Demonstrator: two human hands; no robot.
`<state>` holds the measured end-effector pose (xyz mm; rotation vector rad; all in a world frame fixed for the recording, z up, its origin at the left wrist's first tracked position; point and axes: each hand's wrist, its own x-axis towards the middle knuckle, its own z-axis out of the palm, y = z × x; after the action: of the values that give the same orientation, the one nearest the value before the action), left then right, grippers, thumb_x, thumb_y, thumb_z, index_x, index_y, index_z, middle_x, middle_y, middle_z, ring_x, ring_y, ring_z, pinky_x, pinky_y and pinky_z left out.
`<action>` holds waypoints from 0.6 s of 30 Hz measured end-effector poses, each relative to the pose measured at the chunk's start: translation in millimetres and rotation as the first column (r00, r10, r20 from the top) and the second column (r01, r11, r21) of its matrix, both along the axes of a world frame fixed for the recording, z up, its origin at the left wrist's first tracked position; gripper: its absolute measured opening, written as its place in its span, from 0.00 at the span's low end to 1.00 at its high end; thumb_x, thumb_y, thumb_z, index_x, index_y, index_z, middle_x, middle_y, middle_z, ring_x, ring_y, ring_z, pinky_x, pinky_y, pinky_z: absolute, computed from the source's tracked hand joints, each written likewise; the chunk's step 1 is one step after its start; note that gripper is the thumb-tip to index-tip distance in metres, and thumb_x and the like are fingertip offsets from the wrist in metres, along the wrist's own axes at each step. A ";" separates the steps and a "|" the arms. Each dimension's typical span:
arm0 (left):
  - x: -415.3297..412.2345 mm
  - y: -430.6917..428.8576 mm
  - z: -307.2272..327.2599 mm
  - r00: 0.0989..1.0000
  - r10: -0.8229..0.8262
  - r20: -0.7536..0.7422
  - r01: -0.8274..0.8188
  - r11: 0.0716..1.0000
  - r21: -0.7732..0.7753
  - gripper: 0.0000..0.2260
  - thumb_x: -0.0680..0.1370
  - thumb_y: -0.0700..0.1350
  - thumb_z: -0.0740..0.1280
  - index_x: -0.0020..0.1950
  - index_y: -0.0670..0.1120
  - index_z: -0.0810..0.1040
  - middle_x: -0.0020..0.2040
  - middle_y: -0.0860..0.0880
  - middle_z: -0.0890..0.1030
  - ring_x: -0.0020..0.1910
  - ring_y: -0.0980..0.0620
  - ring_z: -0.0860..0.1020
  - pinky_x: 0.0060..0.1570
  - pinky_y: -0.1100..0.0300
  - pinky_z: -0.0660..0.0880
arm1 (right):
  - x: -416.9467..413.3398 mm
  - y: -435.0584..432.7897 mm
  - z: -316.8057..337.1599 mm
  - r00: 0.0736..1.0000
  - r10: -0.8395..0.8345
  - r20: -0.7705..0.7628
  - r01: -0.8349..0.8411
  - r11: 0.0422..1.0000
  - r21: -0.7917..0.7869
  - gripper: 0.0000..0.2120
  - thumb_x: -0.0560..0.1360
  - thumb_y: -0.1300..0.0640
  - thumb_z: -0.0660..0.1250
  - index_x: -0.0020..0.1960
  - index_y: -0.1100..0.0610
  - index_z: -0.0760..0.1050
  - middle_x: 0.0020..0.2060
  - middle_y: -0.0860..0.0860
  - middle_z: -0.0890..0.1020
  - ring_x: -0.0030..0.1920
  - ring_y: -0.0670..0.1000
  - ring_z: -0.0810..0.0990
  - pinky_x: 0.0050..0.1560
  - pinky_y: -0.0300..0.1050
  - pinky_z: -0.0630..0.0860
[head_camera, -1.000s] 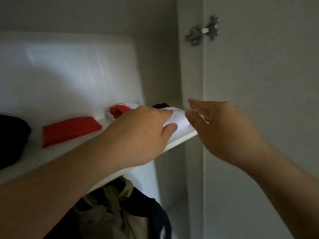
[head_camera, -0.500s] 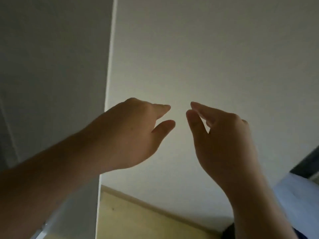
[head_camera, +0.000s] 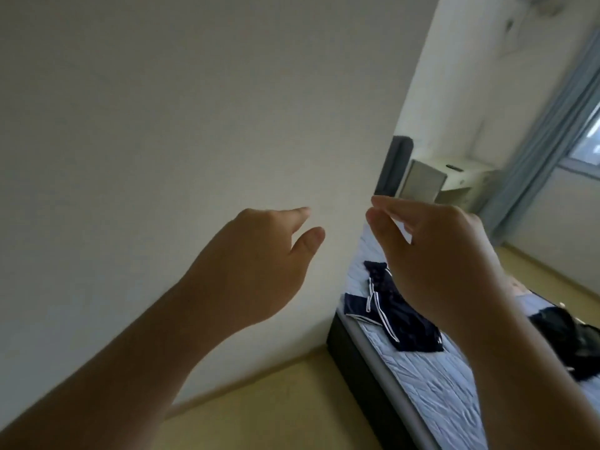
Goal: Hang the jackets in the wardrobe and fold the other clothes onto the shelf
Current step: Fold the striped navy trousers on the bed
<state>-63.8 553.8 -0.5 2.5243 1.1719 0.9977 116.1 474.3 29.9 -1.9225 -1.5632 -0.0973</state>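
A plain pale wall [head_camera: 194,108] fills your view from 8 o'clock round to 12. The yellowish floor [head_camera: 276,410] runs along the bottom at 6 o'clock. A bed [head_camera: 431,378] with a light, wrinkled sheet and a dark frame stretches from the centre out to 4 o'clock. Beyond its headboard [head_camera: 394,164], at 2 o'clock, stand a pale cabinet [head_camera: 422,186], a blue-grey curtain [head_camera: 552,131] and a window [head_camera: 587,141].

Your left hand [head_camera: 253,271] and right hand [head_camera: 444,264] are raised side by side in front of the wall. Both are empty, with the fingers loosely curved, and the right thumb and forefinger are nearly meeting. A navy garment [head_camera: 399,313] with white stripes lies on the sheet at 7 o'clock of your right hand, whose wrist hides part of it. A black garment [head_camera: 565,336] lies farther along the bed at 4 o'clock. Neither hand touches the clothes.
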 end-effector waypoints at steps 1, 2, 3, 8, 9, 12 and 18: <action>22.9 14.6 -1.9 0.998 -0.056 -0.023 0.056 0.998 -0.015 0.25 0.81 0.61 0.56 0.74 0.52 0.72 0.69 0.55 0.77 0.66 0.57 0.76 0.60 0.71 0.62 | 16.6 7.7 -2.6 0.998 -0.054 0.010 0.054 0.999 -0.005 0.20 0.81 0.40 0.59 0.69 0.42 0.77 0.60 0.43 0.83 0.58 0.44 0.81 0.54 0.34 0.66; 46.0 29.3 -5.1 0.990 -0.129 -0.062 0.126 0.991 -0.043 0.24 0.82 0.60 0.57 0.74 0.52 0.73 0.69 0.55 0.77 0.67 0.57 0.76 0.58 0.74 0.61 | 32.4 13.6 -7.0 0.993 -0.113 0.015 0.113 0.994 -0.010 0.19 0.81 0.40 0.59 0.68 0.43 0.77 0.59 0.43 0.84 0.55 0.45 0.82 0.54 0.35 0.66; 66.7 43.6 -9.3 0.975 -0.195 -0.107 0.189 0.980 -0.070 0.24 0.82 0.60 0.57 0.74 0.51 0.73 0.69 0.54 0.77 0.67 0.58 0.75 0.57 0.77 0.59 | 45.9 20.0 -13.1 0.983 -0.181 0.011 0.181 0.983 -0.036 0.19 0.81 0.40 0.60 0.68 0.43 0.77 0.58 0.44 0.84 0.51 0.45 0.82 0.54 0.37 0.67; 186.0 88.4 -32.0 0.914 -0.383 -0.130 0.371 0.922 -0.110 0.23 0.83 0.58 0.59 0.73 0.49 0.75 0.68 0.52 0.79 0.65 0.56 0.77 0.56 0.78 0.62 | 132.8 39.9 -46.7 0.922 -0.383 -0.058 0.368 0.912 -0.178 0.18 0.83 0.42 0.60 0.68 0.45 0.78 0.63 0.45 0.82 0.63 0.51 0.78 0.66 0.46 0.72; 209.4 94.3 -36.3 0.906 -0.403 -0.128 0.390 0.913 -0.119 0.22 0.83 0.58 0.59 0.72 0.49 0.76 0.67 0.52 0.79 0.64 0.55 0.78 0.55 0.80 0.63 | 151.3 43.3 -53.1 0.911 -0.405 -0.076 0.385 0.903 -0.190 0.17 0.83 0.43 0.60 0.67 0.45 0.78 0.62 0.46 0.83 0.63 0.52 0.79 0.65 0.48 0.74; 280.5 109.5 -56.7 0.875 -0.462 -0.146 0.447 0.886 -0.127 0.21 0.83 0.58 0.60 0.72 0.49 0.76 0.65 0.52 0.81 0.62 0.55 0.79 0.55 0.78 0.64 | 210.6 49.4 -71.7 0.878 -0.471 -0.089 0.447 0.872 -0.197 0.16 0.82 0.44 0.61 0.66 0.45 0.79 0.59 0.48 0.84 0.59 0.52 0.80 0.61 0.47 0.75; 400.7 127.4 -99.4 0.822 -0.538 -0.186 0.488 0.835 -0.256 0.16 0.83 0.55 0.63 0.67 0.51 0.80 0.59 0.53 0.84 0.60 0.54 0.80 0.53 0.74 0.67 | 334.2 57.9 -106.8 0.847 -0.519 -0.118 0.474 0.836 -0.276 0.16 0.83 0.47 0.61 0.58 0.55 0.83 0.55 0.53 0.85 0.57 0.57 0.81 0.58 0.53 0.78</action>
<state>336.9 681.2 -99.9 2.6292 0.5279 0.4103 450.3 532.1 -76.9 -2.4166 -0.9470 0.0541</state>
